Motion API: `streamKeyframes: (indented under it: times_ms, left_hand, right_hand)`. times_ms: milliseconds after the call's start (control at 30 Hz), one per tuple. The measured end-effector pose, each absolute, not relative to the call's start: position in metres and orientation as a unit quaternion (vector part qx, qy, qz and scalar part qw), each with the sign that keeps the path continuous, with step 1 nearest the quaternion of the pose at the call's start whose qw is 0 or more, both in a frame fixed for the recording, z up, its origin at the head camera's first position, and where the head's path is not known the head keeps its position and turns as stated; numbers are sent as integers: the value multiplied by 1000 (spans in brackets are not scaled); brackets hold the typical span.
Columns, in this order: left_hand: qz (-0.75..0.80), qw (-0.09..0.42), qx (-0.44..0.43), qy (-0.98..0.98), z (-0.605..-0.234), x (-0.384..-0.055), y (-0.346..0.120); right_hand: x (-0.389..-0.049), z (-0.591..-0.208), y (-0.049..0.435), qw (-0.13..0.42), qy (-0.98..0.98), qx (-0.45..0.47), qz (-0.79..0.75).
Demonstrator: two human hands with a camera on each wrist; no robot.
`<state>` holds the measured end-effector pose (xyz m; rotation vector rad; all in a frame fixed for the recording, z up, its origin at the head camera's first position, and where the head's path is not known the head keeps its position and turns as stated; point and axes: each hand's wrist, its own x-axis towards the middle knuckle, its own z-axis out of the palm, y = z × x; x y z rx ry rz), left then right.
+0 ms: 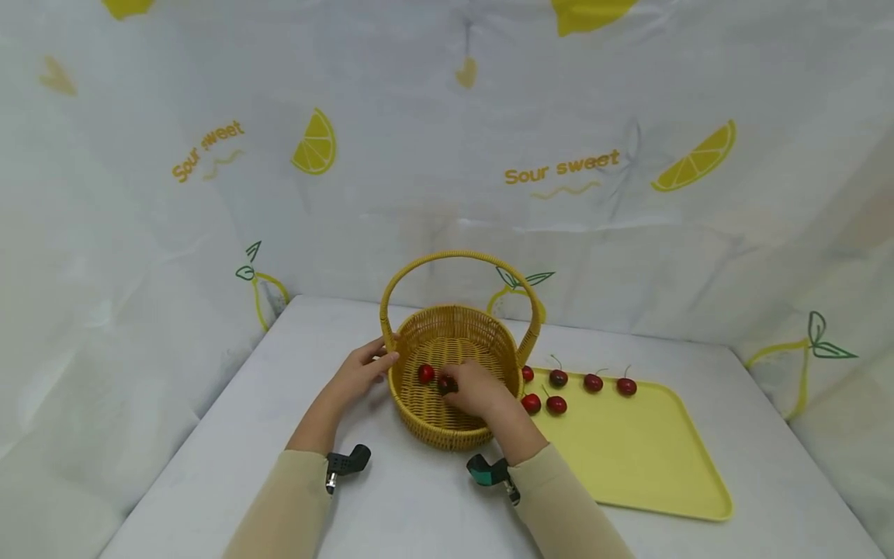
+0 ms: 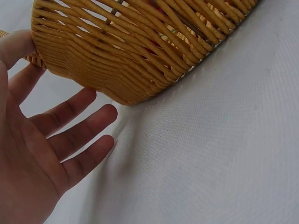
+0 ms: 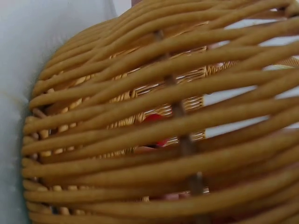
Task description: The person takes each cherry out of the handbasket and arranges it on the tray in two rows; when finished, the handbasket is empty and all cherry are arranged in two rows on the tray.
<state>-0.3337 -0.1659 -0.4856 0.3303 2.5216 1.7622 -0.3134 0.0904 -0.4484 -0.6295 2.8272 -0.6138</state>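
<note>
A round woven basket (image 1: 454, 439) with a tall arched handle stands on the table. My left hand (image 1: 359, 374) grips its left rim at the foot of the handle with thumb and index finger. In the left wrist view the other fingers (image 2: 81, 135) spread out below the woven wall. Inside the basket, my right hand (image 1: 478, 390) pinches a dark cherry (image 1: 448, 384) low over the woven bottom. One red cherry (image 1: 426, 373) lies just left of it. The right wrist view looks through the basket wall (image 3: 140, 163), which hides most of that hand.
Right of the basket lies a yellow tray (image 1: 649, 454), close against it. Several cherries, some with stems, sit along its far left part, among them a dark red cherry (image 1: 626, 386). A white printed cloth (image 1: 433, 171) hangs behind the white table (image 1: 244, 435).
</note>
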Motion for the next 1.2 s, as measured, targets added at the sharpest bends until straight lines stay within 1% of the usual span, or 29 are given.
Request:
streamKeyframes:
  times_ms: [100, 233, 433, 600, 767, 967, 1200]
  left_hand:
    - [571, 25, 113, 813, -484, -333, -165]
    - [568, 25, 122, 813, -482, -334, -162]
    - [562, 31, 117, 818, -485, -334, -159]
    - [576, 35, 116, 808, -490, -332, -157]
    - [587, 30, 119, 800, -496, -333, -158]
    - [598, 20, 118, 793, -491, -332, -157]
    - [597, 5, 112, 794, -493, -330, -159]
  right_hand:
    - [-312, -446, 91, 69, 957, -208, -191]
    - [-309, -442, 95, 55, 960, -204, -183]
    - [-304, -434, 106, 42, 951, -209, -223]
    - [-296, -417, 118, 19, 940, -219, -259]
    - [-284, -399, 127, -8, 938, -219, -267]
    - [-268, -378, 140, -47, 934, -208, -286]
    - [-248, -366, 163, -52, 912, -201, -355]
